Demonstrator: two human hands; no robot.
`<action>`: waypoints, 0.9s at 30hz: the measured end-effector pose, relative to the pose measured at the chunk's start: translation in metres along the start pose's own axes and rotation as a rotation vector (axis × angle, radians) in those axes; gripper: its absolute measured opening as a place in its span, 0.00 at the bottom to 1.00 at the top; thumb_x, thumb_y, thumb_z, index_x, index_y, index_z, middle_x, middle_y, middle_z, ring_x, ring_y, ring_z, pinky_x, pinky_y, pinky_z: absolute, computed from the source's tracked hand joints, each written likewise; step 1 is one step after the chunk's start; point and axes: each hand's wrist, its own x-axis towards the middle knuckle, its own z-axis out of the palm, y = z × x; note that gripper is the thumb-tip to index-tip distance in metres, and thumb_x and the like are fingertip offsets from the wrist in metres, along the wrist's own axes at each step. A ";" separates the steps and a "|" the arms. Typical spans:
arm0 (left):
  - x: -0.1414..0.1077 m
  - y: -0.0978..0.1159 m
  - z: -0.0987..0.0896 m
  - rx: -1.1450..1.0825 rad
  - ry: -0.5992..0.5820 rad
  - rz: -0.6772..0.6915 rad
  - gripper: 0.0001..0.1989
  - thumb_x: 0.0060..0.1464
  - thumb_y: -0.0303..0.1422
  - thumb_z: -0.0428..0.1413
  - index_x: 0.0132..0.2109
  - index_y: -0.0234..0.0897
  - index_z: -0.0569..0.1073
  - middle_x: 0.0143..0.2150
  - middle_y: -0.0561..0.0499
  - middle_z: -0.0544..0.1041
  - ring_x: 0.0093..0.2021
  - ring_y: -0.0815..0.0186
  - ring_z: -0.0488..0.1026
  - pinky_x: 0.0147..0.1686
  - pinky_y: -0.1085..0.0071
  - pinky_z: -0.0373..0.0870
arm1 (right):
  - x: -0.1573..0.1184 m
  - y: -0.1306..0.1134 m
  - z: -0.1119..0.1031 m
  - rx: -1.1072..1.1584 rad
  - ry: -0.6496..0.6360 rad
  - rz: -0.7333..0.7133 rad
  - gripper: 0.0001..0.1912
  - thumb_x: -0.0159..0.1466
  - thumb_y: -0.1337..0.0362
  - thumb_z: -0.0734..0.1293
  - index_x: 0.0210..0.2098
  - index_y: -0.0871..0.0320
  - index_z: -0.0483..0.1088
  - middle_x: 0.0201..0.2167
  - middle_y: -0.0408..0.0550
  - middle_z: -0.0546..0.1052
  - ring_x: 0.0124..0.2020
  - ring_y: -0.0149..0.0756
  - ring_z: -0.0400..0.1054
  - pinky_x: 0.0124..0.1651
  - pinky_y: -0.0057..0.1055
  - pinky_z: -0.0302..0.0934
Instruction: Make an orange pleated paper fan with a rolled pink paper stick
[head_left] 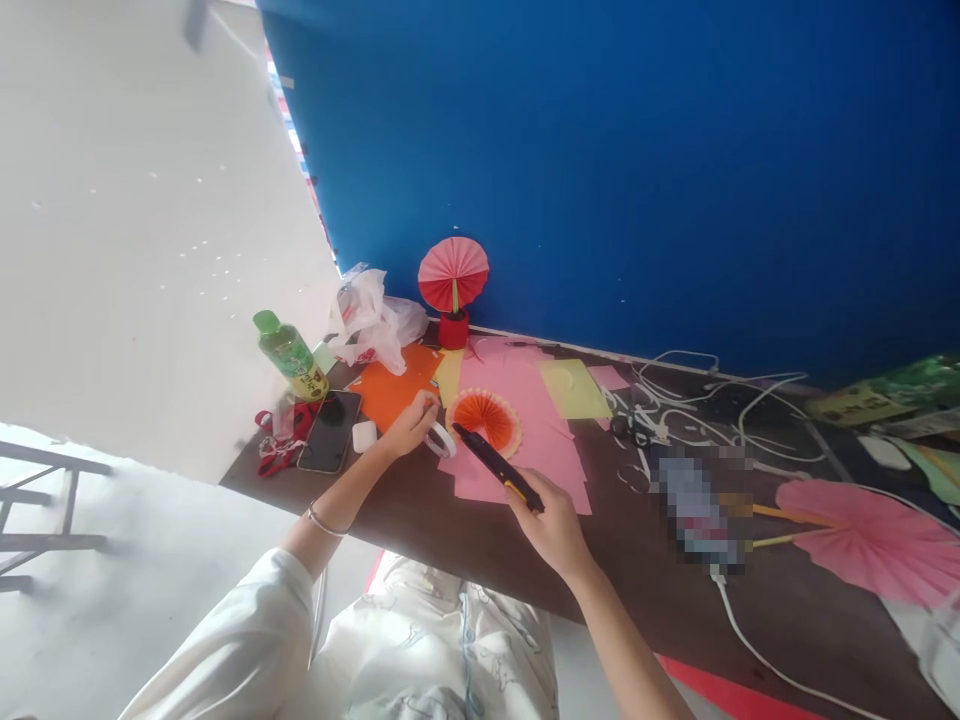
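Note:
My left hand [412, 422] is closed in a pinch at a white roll of tape [441, 441], just left of a folded orange paper rosette [484, 420] with a pale rim. In my right hand [553, 520] is a long black utility knife [499, 465] with a yellow strip. Its front end points up and left, close to the tape and over the rosette's lower left edge. Under the rosette lie pink paper sheets [517, 375]. An orange sheet [401, 385] lies behind my left hand.
A green-capped bottle [292, 355], a phone [330, 432] and a white case [364, 437] stand or lie at left. Behind are a plastic bag [375, 315] and a pink paper fan [454, 273] in a red base. White cables [690, 415] and a larger pink fan [877, 535] lie at right.

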 end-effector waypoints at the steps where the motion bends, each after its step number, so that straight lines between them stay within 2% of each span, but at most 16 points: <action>1: 0.002 0.001 0.000 0.020 -0.017 0.014 0.07 0.59 0.37 0.42 0.39 0.38 0.59 0.26 0.57 0.62 0.24 0.71 0.63 0.27 0.72 0.63 | -0.001 0.001 0.002 -0.013 0.014 -0.015 0.12 0.61 0.58 0.61 0.40 0.58 0.69 0.31 0.49 0.75 0.32 0.38 0.70 0.35 0.30 0.65; 8: 0.011 0.004 -0.001 0.136 -0.096 0.124 0.05 0.59 0.33 0.42 0.39 0.37 0.58 0.25 0.56 0.64 0.24 0.71 0.64 0.28 0.72 0.62 | 0.001 0.002 0.013 -0.050 0.073 -0.062 0.10 0.61 0.59 0.61 0.37 0.58 0.69 0.30 0.49 0.75 0.31 0.37 0.70 0.36 0.31 0.65; 20: 0.007 0.005 -0.002 0.177 -0.120 0.133 0.03 0.58 0.30 0.41 0.39 0.38 0.57 0.24 0.57 0.63 0.21 0.72 0.65 0.26 0.74 0.60 | 0.000 0.003 0.014 -0.054 0.034 -0.063 0.10 0.61 0.59 0.61 0.37 0.58 0.69 0.31 0.49 0.75 0.31 0.38 0.70 0.36 0.31 0.65; 27: 0.007 0.006 -0.003 0.221 -0.124 0.129 0.04 0.57 0.30 0.42 0.40 0.38 0.58 0.25 0.57 0.63 0.24 0.71 0.65 0.28 0.73 0.60 | 0.002 -0.003 0.008 -0.066 -0.022 -0.056 0.10 0.61 0.61 0.61 0.39 0.57 0.69 0.32 0.49 0.75 0.33 0.37 0.70 0.37 0.31 0.65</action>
